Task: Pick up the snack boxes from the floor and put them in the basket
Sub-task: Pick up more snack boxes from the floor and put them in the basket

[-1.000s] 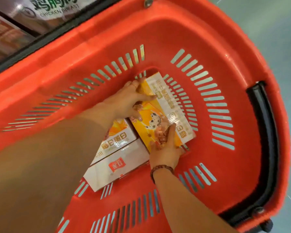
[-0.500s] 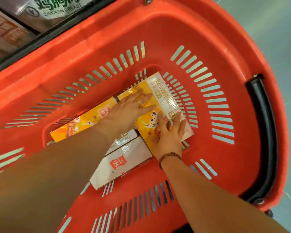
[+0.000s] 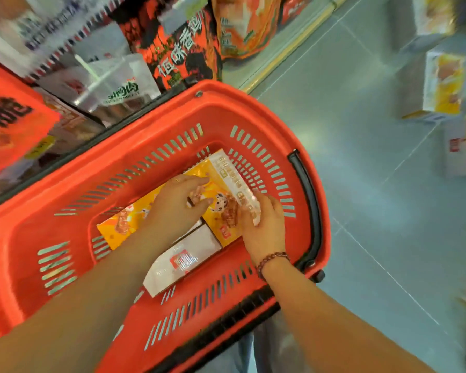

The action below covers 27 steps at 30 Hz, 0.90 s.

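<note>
The left hand point(image 3: 178, 203) lies inside the basket with its fingers loosely stretched, resting on the printed yellow face of a snack box point(image 3: 221, 170) and gripping nothing; a ring point(image 3: 176, 180) shows on one finger. The right hand point(image 3: 264, 224), with a bead bracelet point(image 3: 273, 258) at its wrist, lies with straight fingers flat on the white long edge of the same box, on the side nearest the basket's black handle point(image 3: 307, 205); it too is spread rather than closed. That box lies flat on the basket bottom, tucked into the far corner at the handle end. A second yellow snack box point(image 3: 121, 227) lies flat beside it toward the other end, partly hidden under the left forearm. A white snack box point(image 3: 183, 261) with a red mark lies along the near wall and touches both. The red basket point(image 3: 226, 103) has slotted walls, and its far rim is against a shelf point(image 3: 113, 84) stocked with snack bags. To the right, well away from the basket, three more snack boxes point(image 3: 444, 84) lie on the grey floor point(image 3: 361, 184), blurred, near the frame's right edge.
</note>
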{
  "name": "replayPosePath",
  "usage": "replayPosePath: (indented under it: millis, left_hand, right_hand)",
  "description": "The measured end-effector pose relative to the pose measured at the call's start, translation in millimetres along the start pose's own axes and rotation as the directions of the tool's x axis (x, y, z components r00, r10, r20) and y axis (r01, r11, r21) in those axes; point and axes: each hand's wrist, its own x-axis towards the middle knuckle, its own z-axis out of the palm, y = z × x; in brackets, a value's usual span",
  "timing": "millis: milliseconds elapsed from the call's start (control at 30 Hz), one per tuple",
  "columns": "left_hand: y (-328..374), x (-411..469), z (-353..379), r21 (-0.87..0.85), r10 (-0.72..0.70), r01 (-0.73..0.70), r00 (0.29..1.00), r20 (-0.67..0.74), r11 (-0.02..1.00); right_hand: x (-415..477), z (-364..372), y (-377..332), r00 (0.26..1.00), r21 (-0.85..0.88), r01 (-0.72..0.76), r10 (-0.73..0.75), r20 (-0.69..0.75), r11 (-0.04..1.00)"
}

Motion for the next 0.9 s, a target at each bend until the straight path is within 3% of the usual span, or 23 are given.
replayPosePath:
  millis: [133,300,533,700,900]
  left_hand:
    - [67.5,-38.9,-45.5,-0.003,0.014,-0.014,1.0,-0.009,1.0]
    - [168.1,-67.5,-85.4,-0.048,0.148,-0.15,0.988,-0.046,0.987]
    - [295.7,-66.6,-131.2,0.009,0.355,-0.356,0.929,-0.103,0.934]
    - [372.0,-61.0,-124.0,-0.036,0.475,-0.479,0.876,-0.081,0.877]
    - [468.4,-53.6,-66.7,0.038,0.601,-0.6,0.798,-0.038,0.799]
  right_hand:
    - [-40.2,-84.5,-39.1,0.996,0.068,0.031,-0.026,-0.081,0.997]
    - [-96.2,-190.5,-78.1,0.979,0.114,0.149,-0.129,-0.16,0.982]
    - [-165.6,-297.6,-72.5,0.881,0.188,0.252,-0.145,-0.45,0.949]
    - [-177.5,-357.5,-49.5,0.801,0.309,0.268,-0.033,-0.598,0.912]
    - [-169.1,-438.1,-12.0,0.726,0.351,0.305,0.022,-0.687,0.885]
